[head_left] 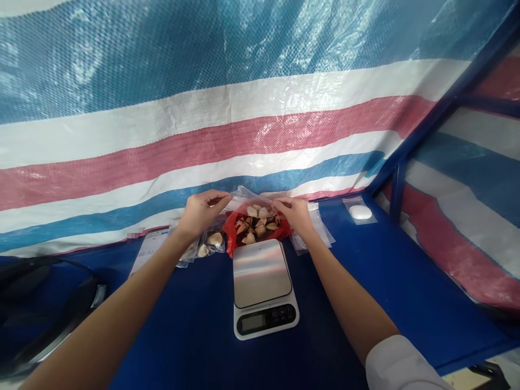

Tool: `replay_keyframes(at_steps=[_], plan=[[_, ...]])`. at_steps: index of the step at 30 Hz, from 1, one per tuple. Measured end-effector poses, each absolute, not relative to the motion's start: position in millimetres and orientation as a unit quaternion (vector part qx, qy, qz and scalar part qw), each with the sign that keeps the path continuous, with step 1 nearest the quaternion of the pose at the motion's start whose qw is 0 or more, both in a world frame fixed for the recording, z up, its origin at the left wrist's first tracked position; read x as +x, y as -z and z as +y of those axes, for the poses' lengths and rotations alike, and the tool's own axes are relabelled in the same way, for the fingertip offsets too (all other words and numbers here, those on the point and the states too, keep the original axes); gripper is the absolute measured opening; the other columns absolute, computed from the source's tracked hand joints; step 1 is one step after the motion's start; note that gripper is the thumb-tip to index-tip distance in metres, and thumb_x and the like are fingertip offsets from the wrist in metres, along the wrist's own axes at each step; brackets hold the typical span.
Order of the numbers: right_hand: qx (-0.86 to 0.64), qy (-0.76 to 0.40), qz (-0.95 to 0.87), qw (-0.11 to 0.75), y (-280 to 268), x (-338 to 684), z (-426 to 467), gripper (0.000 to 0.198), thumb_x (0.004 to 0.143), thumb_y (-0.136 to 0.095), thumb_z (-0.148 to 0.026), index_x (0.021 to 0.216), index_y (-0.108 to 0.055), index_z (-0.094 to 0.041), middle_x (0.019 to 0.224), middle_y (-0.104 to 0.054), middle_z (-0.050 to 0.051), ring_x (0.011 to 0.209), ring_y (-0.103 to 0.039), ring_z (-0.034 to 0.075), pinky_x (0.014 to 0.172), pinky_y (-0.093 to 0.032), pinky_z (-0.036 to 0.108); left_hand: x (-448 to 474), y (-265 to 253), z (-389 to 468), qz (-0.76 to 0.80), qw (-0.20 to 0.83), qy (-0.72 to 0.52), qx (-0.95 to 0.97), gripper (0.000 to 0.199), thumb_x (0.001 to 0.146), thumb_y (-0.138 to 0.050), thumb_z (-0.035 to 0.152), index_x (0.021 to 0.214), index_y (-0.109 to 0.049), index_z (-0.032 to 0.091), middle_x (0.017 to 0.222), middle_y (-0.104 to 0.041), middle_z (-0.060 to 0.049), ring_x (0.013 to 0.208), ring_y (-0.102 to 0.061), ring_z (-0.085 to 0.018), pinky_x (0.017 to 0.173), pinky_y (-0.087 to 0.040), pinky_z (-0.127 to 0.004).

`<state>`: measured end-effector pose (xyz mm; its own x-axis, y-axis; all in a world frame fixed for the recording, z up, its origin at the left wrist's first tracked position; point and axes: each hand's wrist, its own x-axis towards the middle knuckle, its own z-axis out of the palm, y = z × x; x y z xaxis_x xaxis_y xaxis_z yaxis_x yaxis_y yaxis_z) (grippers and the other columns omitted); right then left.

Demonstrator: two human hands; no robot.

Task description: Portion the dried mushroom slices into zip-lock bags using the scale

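Note:
Both hands hold a clear plastic zip bag [242,199] stretched between them. My left hand [203,210] pinches its left end between thumb and fingers, and my right hand [293,212] grips the right end. Pale brown pieces show through or just below the clear plastic. Under the bag a red plastic bag [231,230] lies open, with several dried, brown, shell-like pieces [260,231] in it; I cannot tell their exact kind. Directly in front of the red bag stands a white kitchen scale [263,276] with a bare metal plate and a dark display.
Filled clear bags [213,241] lie left of the red bag, beside a phone [150,246] showing a timer. Flat clear bags [323,230] are under my right wrist. A white oval object [359,212] rests on the blue table [357,271] at right. Striped tarp [244,124] hangs behind.

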<state>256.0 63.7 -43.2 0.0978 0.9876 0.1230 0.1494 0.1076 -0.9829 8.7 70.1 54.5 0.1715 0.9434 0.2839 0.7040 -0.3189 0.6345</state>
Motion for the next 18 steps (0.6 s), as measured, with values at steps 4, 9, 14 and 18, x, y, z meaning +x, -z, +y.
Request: replay_keyframes(at_steps=[4,9,14,18], plan=[[-0.53,-0.395,-0.573,0.486,39.8,250.7,61.1,0.023,0.086,-0.063,-0.036,0.09,-0.081,-0.022,0.08,-0.078,0.002,0.074,-0.072,0.021,0.07,-0.058,0.031,3.6,-50.7,69.9,0.554,0.172,-0.324,0.747,0.036,0.082,-0.062,0.055,0.085,-0.077,0.023,0.096,-0.079,-0.006,0.089,-0.072,-0.024,0.084,-0.056,-0.032],[-0.538,-0.386,-0.603,0.446,36.2,236.6,63.8,0.02,0.085,-0.065,-0.033,0.087,-0.082,-0.023,0.077,-0.077,0.002,0.069,-0.069,0.019,0.068,-0.057,0.031,-7.6,-55.6,69.2,0.571,0.14,-0.326,0.741,0.034,0.083,-0.06,0.053,0.086,-0.077,0.024,0.097,-0.079,-0.005,0.09,-0.072,-0.026,0.086,-0.054,-0.034],[-0.503,-0.462,-0.571,0.456,36.3,224.0,68.9,0.02,0.083,-0.067,-0.034,0.091,-0.082,-0.023,0.075,-0.075,0.001,0.065,-0.067,0.016,0.063,-0.057,0.028,-14.7,-63.8,68.4,0.587,0.128,-0.336,0.726,0.031,0.082,-0.06,0.051,0.085,-0.076,0.025,0.094,-0.079,-0.004,0.09,-0.071,-0.026,0.085,-0.054,-0.035],[-0.516,-0.481,-0.546,0.453,40.8,222.7,68.8,0.017,0.081,-0.067,-0.032,0.085,-0.081,-0.023,0.068,-0.071,0.0,0.058,-0.063,0.014,0.057,-0.056,0.026,-15.7,-60.4,69.9,0.58,0.15,-0.332,0.728,0.032,0.08,-0.063,0.053,0.087,-0.077,0.025,0.094,-0.079,-0.004,0.089,-0.072,-0.025,0.085,-0.055,-0.033]])
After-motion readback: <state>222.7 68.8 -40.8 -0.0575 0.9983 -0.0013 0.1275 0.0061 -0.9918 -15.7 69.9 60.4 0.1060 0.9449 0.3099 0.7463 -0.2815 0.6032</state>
